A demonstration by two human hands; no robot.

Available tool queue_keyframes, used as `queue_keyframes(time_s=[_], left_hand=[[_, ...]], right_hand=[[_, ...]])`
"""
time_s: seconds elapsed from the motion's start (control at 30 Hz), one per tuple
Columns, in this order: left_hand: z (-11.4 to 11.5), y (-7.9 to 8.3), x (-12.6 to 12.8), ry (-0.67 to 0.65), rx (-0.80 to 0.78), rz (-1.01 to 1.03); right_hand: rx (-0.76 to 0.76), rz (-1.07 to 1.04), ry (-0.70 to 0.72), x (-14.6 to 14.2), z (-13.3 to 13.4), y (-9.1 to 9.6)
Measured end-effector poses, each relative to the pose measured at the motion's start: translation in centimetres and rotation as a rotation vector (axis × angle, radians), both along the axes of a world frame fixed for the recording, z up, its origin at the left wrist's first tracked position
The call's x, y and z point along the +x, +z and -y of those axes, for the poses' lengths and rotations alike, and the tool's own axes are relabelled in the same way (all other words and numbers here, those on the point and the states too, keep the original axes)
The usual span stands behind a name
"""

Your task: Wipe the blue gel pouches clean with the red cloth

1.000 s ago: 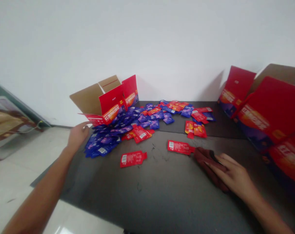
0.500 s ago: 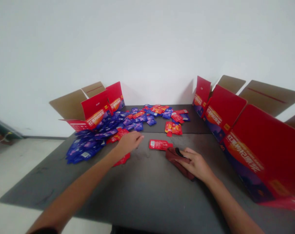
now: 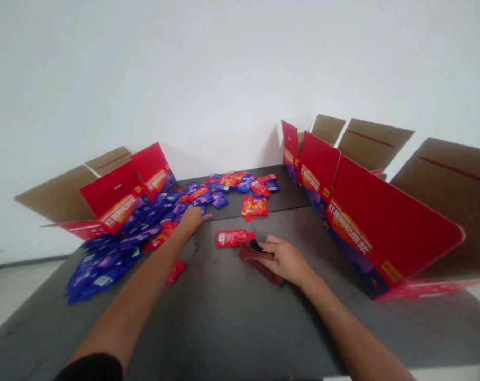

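Note:
My left hand [image 3: 192, 218] reaches over the near edge of a heap of blue and red packets. Its thumb sticks out to the right, apart from the hand; the other fingers are mostly hidden, and nothing shows in its grasp. My right hand [image 3: 285, 258] is closed on a folded brown cloth item [image 3: 261, 263] with a black edge, low over the table. A flat red packet [image 3: 232, 238] with a white label lies just left of the cloth item, whose tip touches or overlaps its end. Blue packets [image 3: 105, 270] are piled left of my left forearm.
An open red carton [image 3: 116, 203] stands at the left beside the heap. Several open red cartons [image 3: 354, 227] line the right side of the dark table [image 3: 224, 323]. Two orange-red packets [image 3: 255, 207] lie mid-table, and another red packet [image 3: 175, 271] lies beside my left forearm.
My view has turned to the right. My left hand has moved farther in, toward the packet heap. My right hand still holds the brown cloth item beside the flat red packet.

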State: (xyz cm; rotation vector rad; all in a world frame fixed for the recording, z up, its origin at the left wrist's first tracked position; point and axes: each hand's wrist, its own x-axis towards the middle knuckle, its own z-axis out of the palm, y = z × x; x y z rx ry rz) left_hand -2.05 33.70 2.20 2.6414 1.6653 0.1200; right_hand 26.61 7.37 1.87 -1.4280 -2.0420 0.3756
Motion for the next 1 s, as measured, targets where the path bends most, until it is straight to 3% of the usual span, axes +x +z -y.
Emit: queue_keyframes(time_s=[0.17,0.37,0.53,0.67,0.73,0.83,1.0], left_hand=[[-0.1,0.2,0.2,0.139,0.025,-0.172],[3.4,1.7,1.3,0.138,0.134,-0.219],[8.6,5.5,1.7,0.125,0.222,-0.193],[16.2,7.7,1.2,0.03,0.21,-0.109],[20.8,7.5,0.8,-0.052,0.187,0.003],[27.1,5.4,0.3,-0.159,0.152,0.146],[33.6,0.5,0.5,-0.371,0.21,0.292]], right_hand=[[-0.001,0.014,-0.013,0.0,0.0,-0.1],[0.009,0.036,-0.012,0.1,0.0,-0.2],[0.018,0.029,-0.022,0.4,-0.1,-0.3],[0.016,0.006,-0.111,1.5,-0.2,-0.3],[0.03,0.001,-0.165,2.3,-0.3,-0.3],[0.041,-0.005,-0.252,3.4,-0.5,-0.6],[0.033,0.015,-0.313,3.7,-0.7,-1.0]])
